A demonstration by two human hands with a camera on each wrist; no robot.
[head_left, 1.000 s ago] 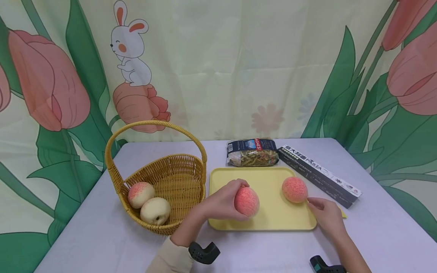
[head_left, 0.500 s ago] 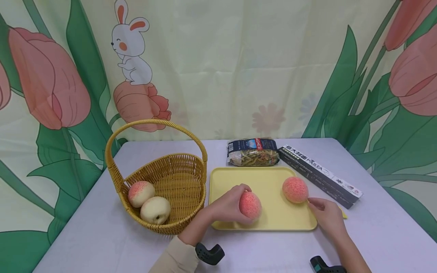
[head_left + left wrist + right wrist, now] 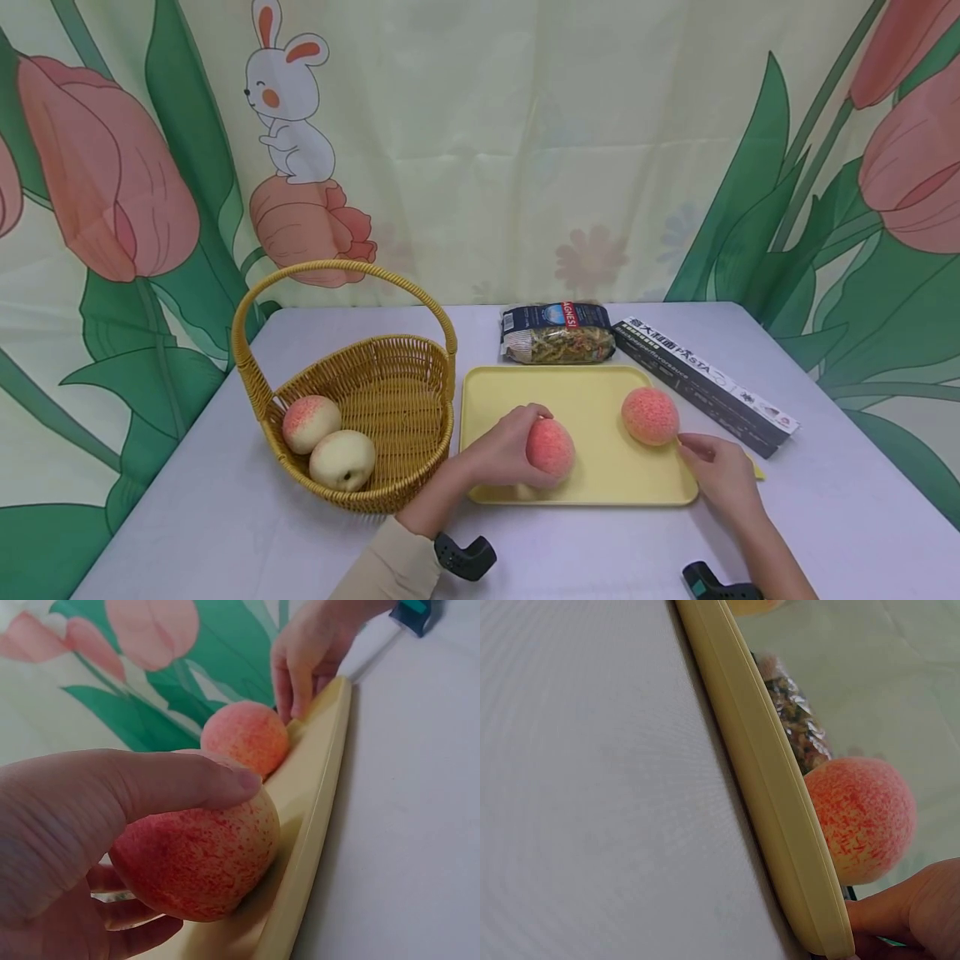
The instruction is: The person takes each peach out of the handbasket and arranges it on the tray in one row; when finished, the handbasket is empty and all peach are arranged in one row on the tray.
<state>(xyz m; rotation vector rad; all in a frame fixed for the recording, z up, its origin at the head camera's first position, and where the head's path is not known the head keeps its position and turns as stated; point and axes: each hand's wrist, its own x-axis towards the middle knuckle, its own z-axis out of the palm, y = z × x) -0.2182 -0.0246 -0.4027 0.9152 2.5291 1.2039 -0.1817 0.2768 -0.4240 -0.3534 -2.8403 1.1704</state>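
In the head view, my left hand (image 3: 513,450) grips a pink peach (image 3: 551,450) low over the yellow tray (image 3: 480,383). Its thumb lies across the top of the peach (image 3: 202,862) in the left wrist view, fingers curled around the far side. A second pink peach (image 3: 650,416) rests at the tray's right end. Beside that peach, my right hand (image 3: 720,479) pinches the tray's right edge; the right wrist view shows its thumb (image 3: 881,911) at the tray's corner.
A wicker basket (image 3: 397,392) with a tall handle stands left, holding two pale peaches (image 3: 342,461). Behind the tray lie a bag of pasta (image 3: 557,333) and a long black pasta box (image 3: 705,383). A small yellow piece (image 3: 757,471) shows past the right hand.
My left hand has carried its peach slightly right and lower over the tray, then nearly stopped. The right hand stays at the tray's edge.
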